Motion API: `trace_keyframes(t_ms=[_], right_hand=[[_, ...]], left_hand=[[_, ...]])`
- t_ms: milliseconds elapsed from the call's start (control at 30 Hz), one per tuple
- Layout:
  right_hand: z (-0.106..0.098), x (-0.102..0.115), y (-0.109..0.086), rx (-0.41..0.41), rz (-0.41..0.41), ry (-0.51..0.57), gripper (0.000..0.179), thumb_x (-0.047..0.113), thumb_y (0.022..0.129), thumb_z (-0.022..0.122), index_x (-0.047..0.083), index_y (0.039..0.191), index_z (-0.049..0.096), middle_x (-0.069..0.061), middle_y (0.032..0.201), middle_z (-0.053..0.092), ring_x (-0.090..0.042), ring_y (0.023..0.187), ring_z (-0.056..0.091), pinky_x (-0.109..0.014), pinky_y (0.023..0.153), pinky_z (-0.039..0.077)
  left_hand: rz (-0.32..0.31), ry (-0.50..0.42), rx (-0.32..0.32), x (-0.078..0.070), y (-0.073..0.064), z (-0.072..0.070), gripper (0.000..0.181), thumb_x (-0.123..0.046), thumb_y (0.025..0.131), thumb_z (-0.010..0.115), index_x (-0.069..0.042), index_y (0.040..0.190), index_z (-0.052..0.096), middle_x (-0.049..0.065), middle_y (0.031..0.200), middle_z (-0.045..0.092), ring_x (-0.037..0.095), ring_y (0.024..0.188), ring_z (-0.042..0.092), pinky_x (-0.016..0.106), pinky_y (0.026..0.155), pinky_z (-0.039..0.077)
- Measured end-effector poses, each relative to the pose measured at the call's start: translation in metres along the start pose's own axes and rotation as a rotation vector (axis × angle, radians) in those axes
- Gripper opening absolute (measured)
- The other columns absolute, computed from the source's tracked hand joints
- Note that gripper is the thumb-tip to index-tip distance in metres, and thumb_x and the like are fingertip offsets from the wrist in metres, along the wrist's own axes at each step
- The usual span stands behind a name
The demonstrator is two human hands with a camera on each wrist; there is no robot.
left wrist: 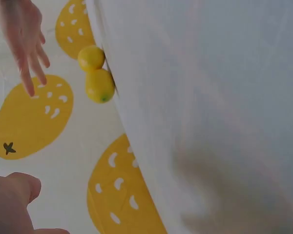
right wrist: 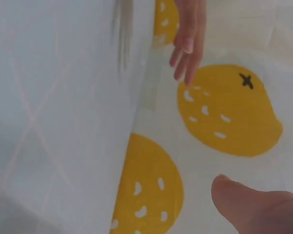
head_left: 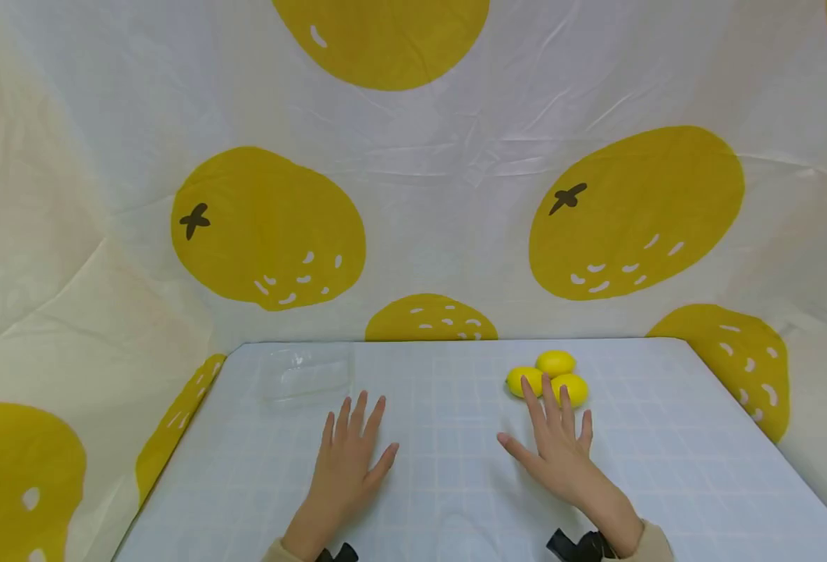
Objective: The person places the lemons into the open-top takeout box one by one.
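Note:
Three yellow lemons [head_left: 555, 363] lie grouped at the back right of the table. My right hand [head_left: 557, 460] is spread over the table just in front of them, its fingertips overlapping the lemons in the head view, holding nothing. On the left side my left hand [head_left: 349, 460] also has its fingers spread, with nothing in it. Beyond its fingertips stands a clear, transparent container [head_left: 308, 378] near the back left edge. In the left wrist view two lemons [left wrist: 99, 86] show near the table edge, with the right hand [left wrist: 27, 41] beside them.
A pale checked cloth covers the table [head_left: 427, 445]. Behind and beside it hangs a white curtain [head_left: 448, 211] printed with large yellow fruit. A faint round transparent outline shows on the cloth at the front middle.

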State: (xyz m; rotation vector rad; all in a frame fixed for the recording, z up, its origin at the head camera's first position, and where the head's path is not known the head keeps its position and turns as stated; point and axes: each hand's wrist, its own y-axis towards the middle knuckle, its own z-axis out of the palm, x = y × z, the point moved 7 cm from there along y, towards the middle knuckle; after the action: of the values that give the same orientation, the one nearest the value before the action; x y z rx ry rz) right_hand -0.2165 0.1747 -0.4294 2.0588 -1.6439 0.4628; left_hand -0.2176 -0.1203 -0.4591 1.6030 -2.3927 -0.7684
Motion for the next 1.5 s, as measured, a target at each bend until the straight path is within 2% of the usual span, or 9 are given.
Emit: trace_keyframes(t_ms=[133,333,500,633,767,933,1167,1267,1500], right_hand=[[-0.001,0.011,0.011,0.009,0.002,0.12,0.09,0.052,0.096,0.056,0.015,0.16,0.004,-0.023,0.163,-0.009,-0.051,0.145,-0.011,-0.075,0.104,-0.013],[0.004,0.031,0.03,0.016,-0.023,0.249,0.09,0.047,0.098,0.055,0.008,0.159,0.003,-0.024,0.163,-0.002,-0.045,0.148,-0.002,-0.074,0.108,-0.008],[0.013,0.048,0.047,0.027,-0.059,0.38,0.086,0.041,0.099,0.055,0.007,0.159,0.003,-0.021,0.164,-0.001,-0.04,0.15,0.0,-0.071,0.111,-0.006],[0.028,0.057,0.065,0.048,-0.068,0.525,0.084,0.037,0.1,0.056,0.01,0.159,0.003,-0.016,0.165,0.0,-0.038,0.15,0.001,-0.067,0.115,0.003],[0.052,0.064,0.083,0.101,-0.02,0.699,0.081,0.034,0.101,0.056,0.017,0.16,0.002,-0.014,0.165,0.0,-0.035,0.151,0.002,-0.069,0.114,0.009],[0.082,0.078,0.101,0.147,0.001,0.873,0.08,0.034,0.101,0.056,0.017,0.159,0.004,-0.012,0.166,0.001,-0.032,0.152,0.003,-0.067,0.115,0.01],[0.131,0.106,0.117,0.251,-0.007,1.136,0.084,0.038,0.1,0.056,0.012,0.159,0.001,-0.008,0.166,-0.001,-0.028,0.152,-0.001,-0.056,0.12,0.004],[0.155,0.117,0.122,0.293,0.018,1.232,0.082,0.032,0.102,0.053,0.009,0.158,-0.002,-0.011,0.166,-0.004,-0.03,0.152,-0.005,-0.055,0.12,-0.002],[0.203,0.135,0.133,0.333,0.1,1.393,0.082,0.031,0.104,0.048,0.001,0.156,-0.008,-0.019,0.164,-0.01,-0.033,0.151,-0.009,-0.051,0.12,-0.005]], left_hand=[[-0.014,-0.058,-0.065,0.009,0.002,-0.009,0.068,-0.041,0.093,0.059,-0.009,0.151,0.041,0.021,0.148,0.046,0.046,0.133,0.043,0.065,0.106,0.034],[-0.004,-0.143,-0.248,0.032,0.006,-0.027,0.067,-0.031,0.09,0.061,-0.001,0.147,0.043,0.022,0.142,0.051,0.046,0.126,0.048,0.062,0.101,0.039],[-0.024,-0.146,-0.348,0.055,0.006,-0.038,0.065,-0.026,0.088,0.061,0.002,0.144,0.045,0.023,0.139,0.053,0.046,0.126,0.048,0.064,0.098,0.038],[-0.08,-0.177,-0.392,0.078,0.004,-0.043,0.063,-0.023,0.088,0.062,0.004,0.143,0.045,0.025,0.14,0.051,0.046,0.127,0.046,0.066,0.097,0.036],[-0.203,-0.281,-0.437,0.109,-0.001,-0.044,0.062,-0.015,0.089,0.063,0.003,0.145,0.042,0.026,0.147,0.043,0.047,0.133,0.037,0.069,0.096,0.03],[-0.464,-0.505,-0.506,0.15,-0.011,-0.045,0.06,-0.01,0.095,0.057,0.0,0.15,0.036,0.025,0.156,0.028,0.042,0.143,0.022,0.065,0.111,0.017],[-0.869,-1.004,-0.55,0.194,-0.03,-0.023,0.062,-0.029,0.104,0.04,-0.015,0.159,0.015,0.004,0.165,0.011,0.023,0.15,0.009,0.039,0.122,0.009],[-0.914,-1.149,-0.587,0.204,-0.032,-0.012,0.063,-0.03,0.105,0.038,-0.012,0.159,0.012,0.007,0.165,0.009,0.021,0.151,0.008,0.033,0.122,0.01],[-0.895,-1.412,-0.618,0.215,-0.029,0.008,0.065,-0.028,0.108,0.035,-0.002,0.157,0.001,0.014,0.165,0.009,0.021,0.151,0.012,0.025,0.12,0.012]])
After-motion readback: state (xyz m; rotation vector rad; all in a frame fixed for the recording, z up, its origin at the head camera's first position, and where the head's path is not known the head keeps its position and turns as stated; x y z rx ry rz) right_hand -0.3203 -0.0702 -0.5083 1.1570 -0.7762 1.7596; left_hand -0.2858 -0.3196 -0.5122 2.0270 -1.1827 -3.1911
